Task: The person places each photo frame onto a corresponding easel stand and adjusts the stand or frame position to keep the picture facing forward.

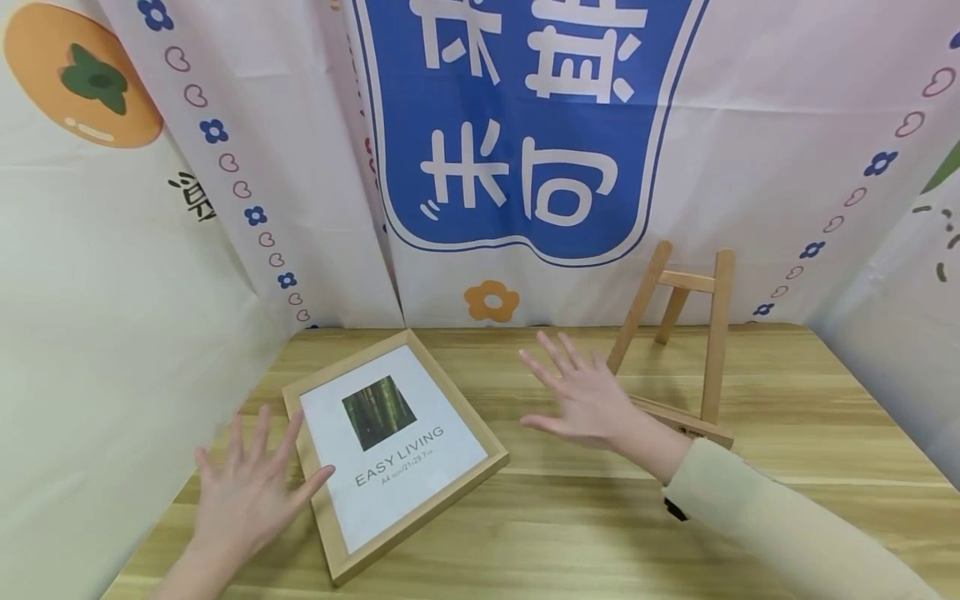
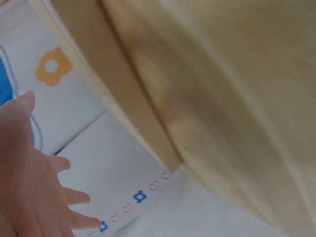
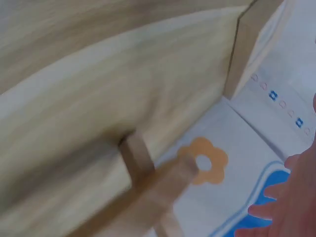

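A light wooden picture frame (image 1: 465, 408) lies face up and turned at an angle on the left half of the table. Behind its glazing is a white sheet with a dark forest picture and the words EASY LIVING. My left hand (image 1: 243, 492), fingers spread, is over the frame's left edge and grips nothing; whether it touches the frame I cannot tell. To the right stands a small wooden easel (image 1: 716, 333). My right hand (image 1: 581, 400) is beside the easel's left leg, its fingers spread and holding nothing. The forearm hides part of the easel's lower ledge.
The wood-grain table (image 1: 555, 533) meets a white printed cloth (image 1: 442, 292) at the back, which bears a blue sign and an orange flower. More cloth hangs on the left and right sides. A small black object (image 1: 676, 509) shows under the right sleeve.
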Motion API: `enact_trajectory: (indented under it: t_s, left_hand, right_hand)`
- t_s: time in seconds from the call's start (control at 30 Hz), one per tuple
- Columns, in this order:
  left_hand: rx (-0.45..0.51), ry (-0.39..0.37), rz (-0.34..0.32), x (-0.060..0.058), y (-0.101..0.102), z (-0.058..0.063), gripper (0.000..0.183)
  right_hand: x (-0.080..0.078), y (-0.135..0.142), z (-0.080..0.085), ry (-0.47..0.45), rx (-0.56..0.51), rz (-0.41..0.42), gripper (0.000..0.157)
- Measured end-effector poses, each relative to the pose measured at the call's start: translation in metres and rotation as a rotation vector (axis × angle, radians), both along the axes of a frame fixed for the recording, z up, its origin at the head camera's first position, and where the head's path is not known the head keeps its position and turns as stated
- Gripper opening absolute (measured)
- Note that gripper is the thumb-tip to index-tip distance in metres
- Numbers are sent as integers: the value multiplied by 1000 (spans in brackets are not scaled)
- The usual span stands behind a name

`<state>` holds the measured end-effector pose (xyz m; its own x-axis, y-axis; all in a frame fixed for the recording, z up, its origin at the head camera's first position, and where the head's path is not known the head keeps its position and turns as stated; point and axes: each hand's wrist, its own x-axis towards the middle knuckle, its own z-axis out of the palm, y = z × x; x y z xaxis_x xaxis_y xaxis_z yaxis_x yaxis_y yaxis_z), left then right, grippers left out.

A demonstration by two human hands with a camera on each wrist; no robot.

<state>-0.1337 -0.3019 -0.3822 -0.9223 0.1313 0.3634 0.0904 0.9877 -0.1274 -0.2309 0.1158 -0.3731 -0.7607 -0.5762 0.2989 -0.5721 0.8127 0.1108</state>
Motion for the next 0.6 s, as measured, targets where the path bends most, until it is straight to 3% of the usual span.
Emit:
enact_trajectory:
  t_s: [0.33, 0.6]
  left_hand:
    - [64, -33, 19, 6, -22, -14, 89]
    - [234, -120, 24, 12, -22, -29, 95]
  right_hand:
    - [-22, -48, -22, -146, -43, 0, 86]
    - [-42, -74, -32, -426, -125, 77, 85]
